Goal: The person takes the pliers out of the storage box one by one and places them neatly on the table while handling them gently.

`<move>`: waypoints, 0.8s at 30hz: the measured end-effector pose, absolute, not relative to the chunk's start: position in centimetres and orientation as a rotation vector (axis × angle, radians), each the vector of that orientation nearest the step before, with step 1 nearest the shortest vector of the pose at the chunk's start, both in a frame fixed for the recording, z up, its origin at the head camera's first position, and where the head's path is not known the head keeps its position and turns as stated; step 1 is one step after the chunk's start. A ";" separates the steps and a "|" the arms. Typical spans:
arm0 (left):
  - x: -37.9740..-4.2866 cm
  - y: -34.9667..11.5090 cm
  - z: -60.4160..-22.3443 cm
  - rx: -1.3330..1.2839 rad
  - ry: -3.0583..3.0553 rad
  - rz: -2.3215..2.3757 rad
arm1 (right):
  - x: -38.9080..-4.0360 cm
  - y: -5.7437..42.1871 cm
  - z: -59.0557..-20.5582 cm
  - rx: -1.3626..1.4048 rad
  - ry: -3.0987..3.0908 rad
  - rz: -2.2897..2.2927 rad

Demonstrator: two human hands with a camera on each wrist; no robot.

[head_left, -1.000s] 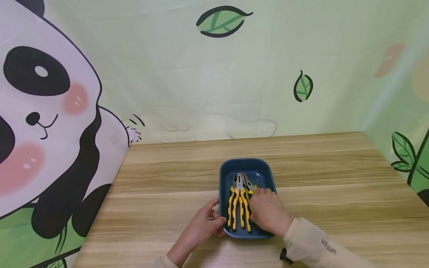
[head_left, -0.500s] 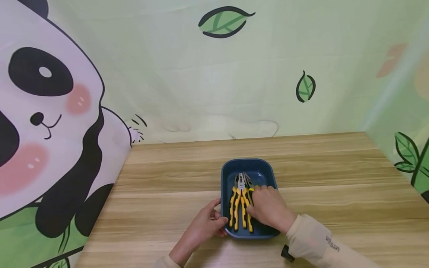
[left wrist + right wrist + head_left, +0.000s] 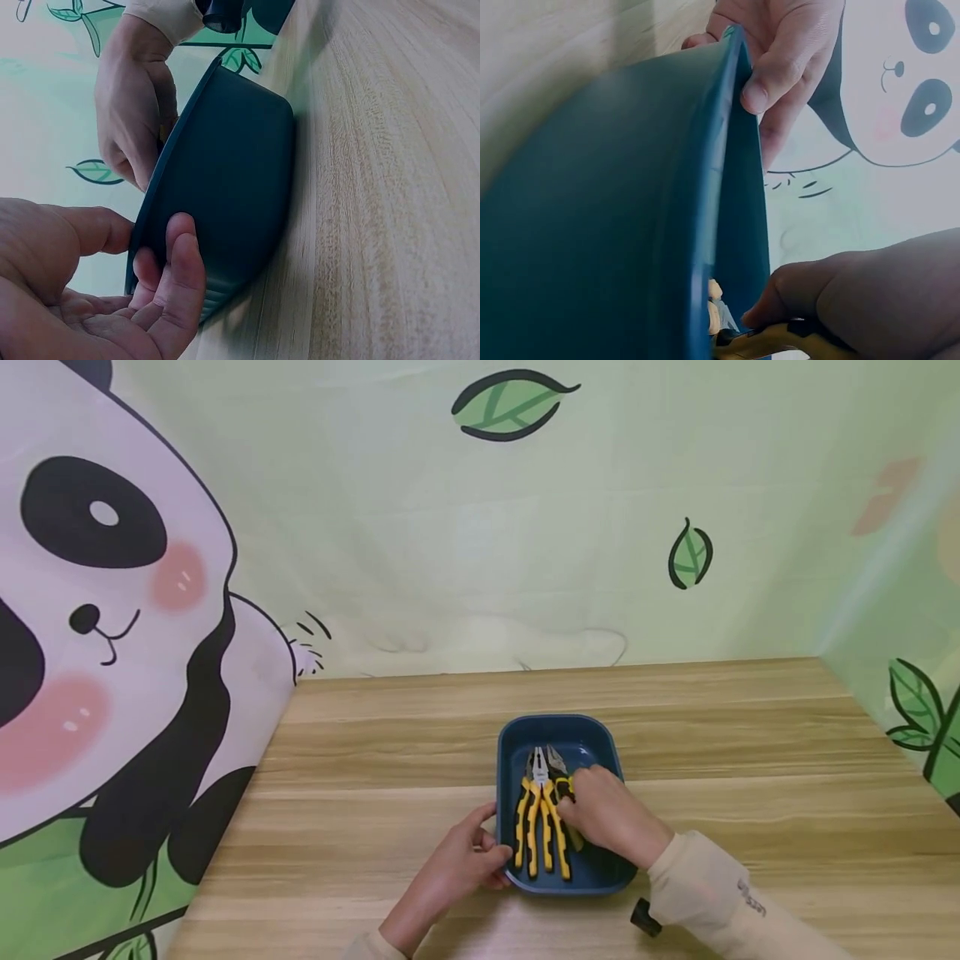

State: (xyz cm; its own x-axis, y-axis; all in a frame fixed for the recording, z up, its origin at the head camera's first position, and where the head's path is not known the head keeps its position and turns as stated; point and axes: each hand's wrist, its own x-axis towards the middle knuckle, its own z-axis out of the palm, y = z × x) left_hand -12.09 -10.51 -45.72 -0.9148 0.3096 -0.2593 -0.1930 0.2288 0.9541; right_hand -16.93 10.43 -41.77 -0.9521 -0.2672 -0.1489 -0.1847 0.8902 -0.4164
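A dark blue rectangular tray [image 3: 603, 870] stands on the table with several pliers inside. My left hand [image 3: 459, 860] holds its near-left rim, thumb over the edge and fingers against the outer wall, as the left wrist view shows. At the tray's right side, my right hand [image 3: 617, 817] grips pliers [image 3: 556, 762] with black and yellow handles; their jaws point away from me. Next to these lie yellow-and-black pliers [image 3: 533, 827], handles toward me, partly overlapping another tool on the left. In the right wrist view, a held handle [image 3: 769, 341] shows beneath the fingers.
The wood-grain table [image 3: 375, 760] extends around the tray. Behind it hangs a light green cloth [image 3: 375, 510] printed with a panda and leaves. A small black object [image 3: 645, 917] sits at the right sleeve.
My right hand has shifted slightly right and away from me. The gripped pliers' jaws now stand farther apart from the middle pliers. My left hand keeps its hold on the tray.
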 end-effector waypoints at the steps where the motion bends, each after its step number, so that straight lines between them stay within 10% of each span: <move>1: -12.1 -10.5 -45.7 0.104 2.114 1.725 | -16.9 10.5 -41.8 -0.335 2.856 -0.612; 24: -12.0 -10.2 -45.4 0.080 2.110 1.715 | -16.3 11.5 -40.3 -0.168 2.786 -0.983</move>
State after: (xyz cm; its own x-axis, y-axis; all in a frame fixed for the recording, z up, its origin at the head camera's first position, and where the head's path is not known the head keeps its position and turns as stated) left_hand -12.05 -10.19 -45.42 -0.9110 0.3012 -0.2817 -0.2142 0.2380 0.9473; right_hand -16.30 11.48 -40.25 -0.9770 -0.1664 -0.1334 -0.0458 0.7746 -0.6308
